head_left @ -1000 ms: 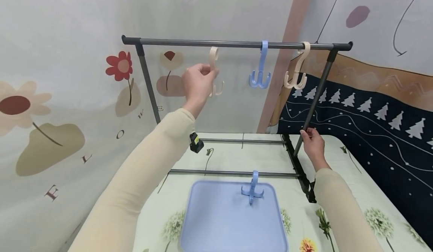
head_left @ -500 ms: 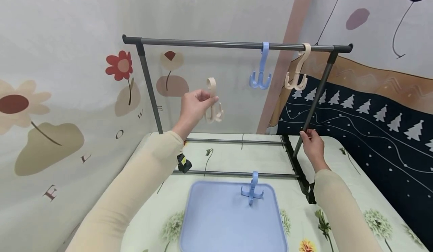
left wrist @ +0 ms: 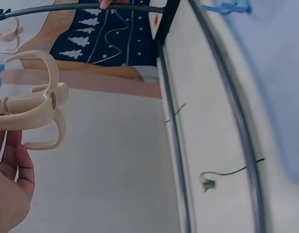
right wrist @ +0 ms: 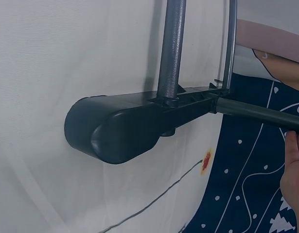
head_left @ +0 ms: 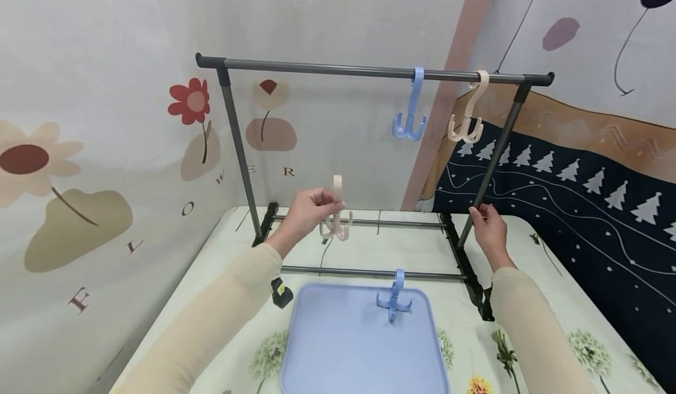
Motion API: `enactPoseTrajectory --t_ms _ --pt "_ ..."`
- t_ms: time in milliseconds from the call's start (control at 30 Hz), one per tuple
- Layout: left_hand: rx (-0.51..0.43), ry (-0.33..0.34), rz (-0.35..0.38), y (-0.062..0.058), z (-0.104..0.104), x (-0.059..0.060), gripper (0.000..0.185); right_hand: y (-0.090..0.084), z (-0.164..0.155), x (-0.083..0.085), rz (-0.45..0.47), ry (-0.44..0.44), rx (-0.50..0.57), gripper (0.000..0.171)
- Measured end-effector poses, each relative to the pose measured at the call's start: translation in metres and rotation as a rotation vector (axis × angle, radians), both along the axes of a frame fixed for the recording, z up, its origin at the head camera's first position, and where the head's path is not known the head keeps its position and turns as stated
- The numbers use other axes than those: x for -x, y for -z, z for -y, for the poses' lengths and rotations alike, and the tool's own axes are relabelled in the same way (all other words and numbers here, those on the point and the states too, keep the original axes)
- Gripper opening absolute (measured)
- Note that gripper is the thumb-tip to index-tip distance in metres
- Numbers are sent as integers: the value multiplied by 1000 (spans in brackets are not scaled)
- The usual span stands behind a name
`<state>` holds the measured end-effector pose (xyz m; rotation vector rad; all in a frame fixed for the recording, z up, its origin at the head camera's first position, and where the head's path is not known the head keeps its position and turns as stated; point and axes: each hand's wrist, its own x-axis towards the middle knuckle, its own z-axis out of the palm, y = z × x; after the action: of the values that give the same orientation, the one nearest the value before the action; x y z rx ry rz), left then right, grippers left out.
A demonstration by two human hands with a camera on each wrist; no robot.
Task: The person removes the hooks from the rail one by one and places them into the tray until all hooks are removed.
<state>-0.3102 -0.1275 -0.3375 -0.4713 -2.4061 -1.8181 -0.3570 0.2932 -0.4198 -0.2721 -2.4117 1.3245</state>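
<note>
Left hand (head_left: 307, 212): narrow, thumb and fingers pinching the held hook (head_left: 337, 191) by its stem.
Held hook: beige, roughly upright in the air, crook at top, curved prongs at bottom. Well below the top bar (head_left: 317, 68), apart from it. In the head view its prongs overlap the rear crossbar (head_left: 401, 224). Left wrist view has the prongs spreading out beyond the fingers.
Right hand (head_left: 489, 229): thumb and fingers on the right upright (head_left: 494, 159), gripping its lower part, a bit above the black foot (head_left: 473, 282). Right wrist view catches only part of the hand, at the right edge.
Top bar: carries two hooks toward its right end, the hung blue hook (head_left: 415, 91) and, just beside the upright, the hung beige hook (head_left: 468, 115). Both prongs down.
Tray (head_left: 364, 347): light blue, in front of the front crossbar (head_left: 338, 272). Tray hook (head_left: 393, 300), blue, sits near its far edge; cannot tell if the crook touches that crossbar.
Bench (head_left: 259, 323): flower-print cover, under rack and tray.
Backdrop: pale wall (head_left: 338, 141) with printed flowers and letters; dark blue tree print (head_left: 570, 212) at right.
</note>
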Motion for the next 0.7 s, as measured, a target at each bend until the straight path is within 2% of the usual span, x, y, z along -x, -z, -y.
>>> enactPoseTrajectory --t_ms 233,467,700 --pt "-28 39 43 25 -3 -6 17 1 0 -1 2 -3 7 53" --pt "34 49 55 46 -7 -14 17 1 -2 0 -7 -5 -13 53" --pt "75 62 103 70 -9 -24 14 1 -2 1 -6 -6 -19 54"
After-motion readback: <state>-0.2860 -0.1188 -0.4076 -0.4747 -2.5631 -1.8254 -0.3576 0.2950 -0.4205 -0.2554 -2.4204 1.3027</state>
